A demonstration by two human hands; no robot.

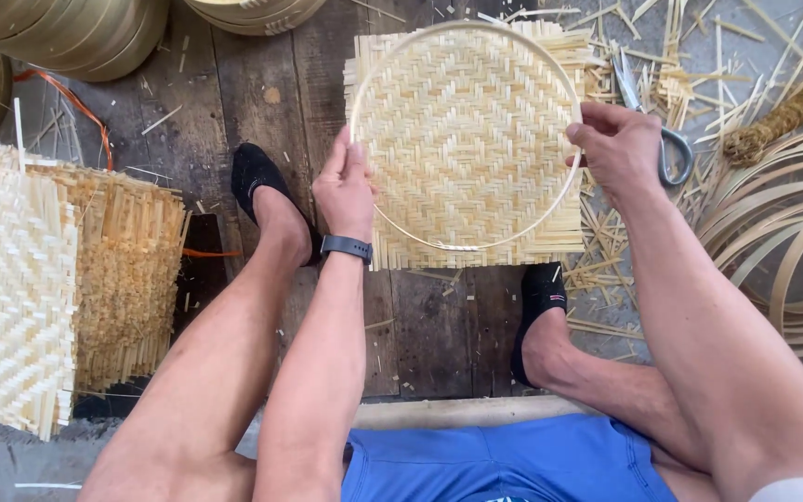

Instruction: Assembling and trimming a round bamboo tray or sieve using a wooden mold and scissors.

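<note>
Here, woven mat point(467, 139) flat, squarish.

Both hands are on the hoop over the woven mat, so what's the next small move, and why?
Probably press the thin round bamboo hoop flat. The left hand and right hand grip opposite sides, and the square woven bamboo mat juts past it at every corner.

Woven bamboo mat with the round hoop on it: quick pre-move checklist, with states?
1. Thin round bamboo hoop lies within the square woven bamboo mat: ok; weave shows past it on all sides.
2. Left hand on the hoop's left edge: ok.
3. Right hand on the hoop's right edge: ok.
4. Metal scissors in the right hand: ok; blades open or closed: cannot tell.
5. Hoop flat against the mat all round: cannot tell.
</note>
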